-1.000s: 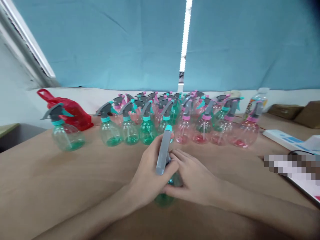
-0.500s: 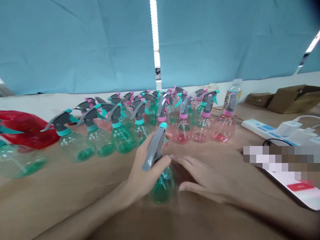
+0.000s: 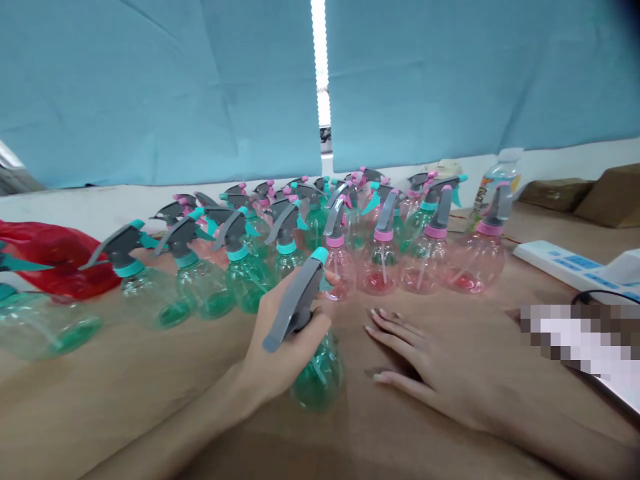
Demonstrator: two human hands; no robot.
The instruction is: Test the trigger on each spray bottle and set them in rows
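My left hand [image 3: 285,340] is wrapped round the neck of a green spray bottle [image 3: 317,380], just below its grey trigger head with a teal nozzle. The bottle is upright at the front middle; the hand hides its collar. To its right, my right hand [image 3: 425,367] rests on the table, fingers stretched and spread, apart from the bottle. Just beyond the hands stand pink spray bottles [image 3: 379,270] with pink collars. Left of these is a row of green spray bottles [image 3: 247,283], with more of both colours crowded behind.
A red plastic bag [image 3: 65,260] lies at the left, behind another green bottle [image 3: 45,327]. At the right are a clear drink bottle [image 3: 493,183], a white power strip [image 3: 565,263], a blurred-out flat device [image 3: 595,353] and cardboard boxes [image 3: 615,197]. A blue curtain [image 3: 175,87] hangs behind.
My right hand has moved right, away from the held bottle, and its fingers have spread. My left hand still grips the bottle, which leans slightly differently. The view has shifted a little.
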